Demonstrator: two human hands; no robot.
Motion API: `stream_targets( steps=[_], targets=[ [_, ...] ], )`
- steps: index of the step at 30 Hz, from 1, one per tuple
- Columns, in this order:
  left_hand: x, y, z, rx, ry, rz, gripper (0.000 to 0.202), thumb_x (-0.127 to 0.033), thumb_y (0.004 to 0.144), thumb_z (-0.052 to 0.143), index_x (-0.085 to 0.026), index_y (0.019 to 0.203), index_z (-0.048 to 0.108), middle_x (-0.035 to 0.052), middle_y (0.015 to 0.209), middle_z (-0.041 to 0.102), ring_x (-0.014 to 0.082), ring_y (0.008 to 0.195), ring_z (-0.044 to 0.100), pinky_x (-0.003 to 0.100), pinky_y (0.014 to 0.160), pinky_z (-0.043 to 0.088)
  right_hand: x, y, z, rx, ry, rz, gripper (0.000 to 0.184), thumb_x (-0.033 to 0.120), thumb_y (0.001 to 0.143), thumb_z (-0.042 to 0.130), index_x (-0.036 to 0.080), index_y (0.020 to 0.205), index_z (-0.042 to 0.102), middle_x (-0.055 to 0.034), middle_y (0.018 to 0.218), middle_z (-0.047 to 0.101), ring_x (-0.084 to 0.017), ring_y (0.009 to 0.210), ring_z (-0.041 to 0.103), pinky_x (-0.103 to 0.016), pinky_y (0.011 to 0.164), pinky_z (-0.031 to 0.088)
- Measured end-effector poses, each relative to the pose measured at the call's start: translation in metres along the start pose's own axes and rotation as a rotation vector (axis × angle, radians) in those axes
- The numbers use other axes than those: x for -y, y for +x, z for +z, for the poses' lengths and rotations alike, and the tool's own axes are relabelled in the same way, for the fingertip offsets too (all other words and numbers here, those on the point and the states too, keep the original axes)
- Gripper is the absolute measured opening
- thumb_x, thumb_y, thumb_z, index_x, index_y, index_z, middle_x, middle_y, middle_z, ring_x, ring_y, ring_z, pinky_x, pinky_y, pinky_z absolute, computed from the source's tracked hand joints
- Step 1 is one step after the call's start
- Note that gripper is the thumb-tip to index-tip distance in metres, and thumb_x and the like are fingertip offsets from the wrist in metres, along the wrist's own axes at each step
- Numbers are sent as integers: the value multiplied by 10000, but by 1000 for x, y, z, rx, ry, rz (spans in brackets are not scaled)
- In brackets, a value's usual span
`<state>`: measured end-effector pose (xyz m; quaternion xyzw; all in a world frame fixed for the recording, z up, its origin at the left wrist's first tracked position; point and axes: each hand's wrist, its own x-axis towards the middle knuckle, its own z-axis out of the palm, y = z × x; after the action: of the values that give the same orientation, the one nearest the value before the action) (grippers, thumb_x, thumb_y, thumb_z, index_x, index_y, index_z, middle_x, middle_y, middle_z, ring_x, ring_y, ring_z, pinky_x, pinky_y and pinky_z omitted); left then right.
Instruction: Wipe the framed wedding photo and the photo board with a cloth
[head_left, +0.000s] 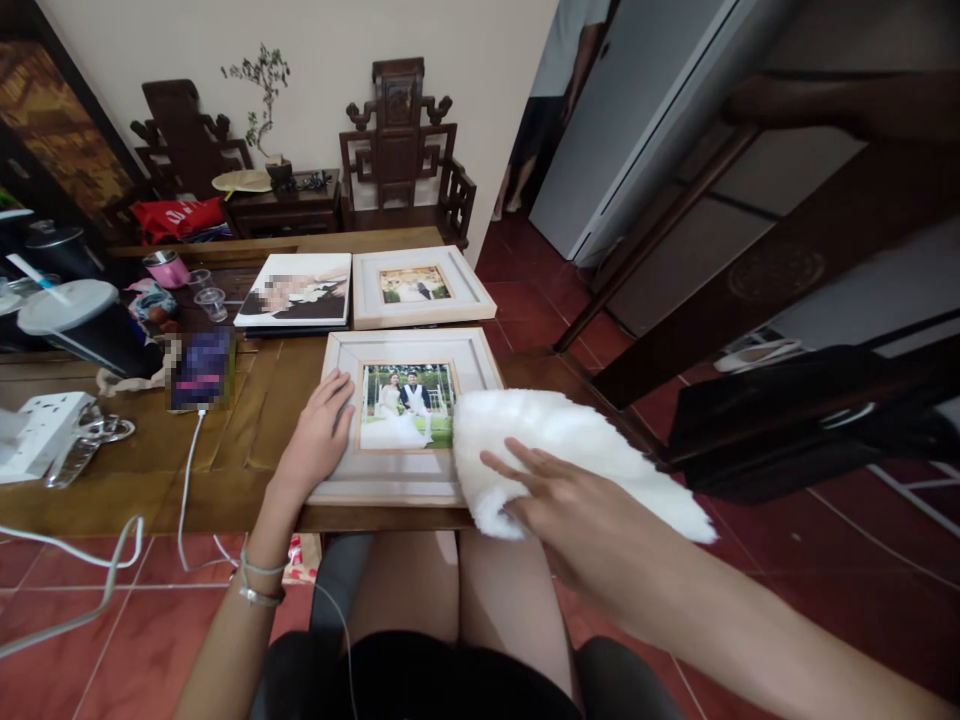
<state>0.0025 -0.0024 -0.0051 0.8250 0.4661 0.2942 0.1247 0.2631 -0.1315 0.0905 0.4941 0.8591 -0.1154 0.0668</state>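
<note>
- Two hands flank the frame (409,343): my left hand (319,430) lies flat, open, on its left border
- My right hand (555,495), fingers spread, presses the cloth (577,430) over its right edge

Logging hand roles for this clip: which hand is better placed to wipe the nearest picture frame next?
Right, probably. The right hand rests on the white fluffy cloth at the right edge of the picture frame; the left hand lies flat on its left side.
</note>
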Motion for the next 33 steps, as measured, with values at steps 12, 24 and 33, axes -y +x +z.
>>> stream_targets(
  steps=[12, 24, 33],
  targets=[
    [-1, 1, -3, 15, -71, -26, 395, -209, 934, 354, -153, 1238, 599, 115, 1388, 537, 230, 1378, 384, 472, 1158, 298, 59, 87, 17, -36, -94, -211, 353, 136, 771, 603, 121, 1110, 699, -177, 1480, 400, -390, 1385, 292, -494, 1093, 327],
    [-6, -2, -3, -2, -136, -99, 466, -362, 980, 319, -119, 1312, 537, 138, 1423, 496, 221, 1388, 363, 442, 1170, 259, 30, 85, -25, -49, -4, -66, 412, -29, 754, 450, 130, 1042, 698, -155, 1359, 549, -280, 1276, 478, -371, 964, 448],
    [-12, -3, -10, -99, -322, -124, 572, -484, 991, 216, -161, 1428, 393, 98, 1503, 400, 192, 1396, 349, 383, 1170, 240, 51, 148, 0, -184, -59, -34, 349, 109, 854, 464, 100, 1136, 670, -170, 1481, 400, -370, 1374, 308, -522, 1082, 304]
  ],
)
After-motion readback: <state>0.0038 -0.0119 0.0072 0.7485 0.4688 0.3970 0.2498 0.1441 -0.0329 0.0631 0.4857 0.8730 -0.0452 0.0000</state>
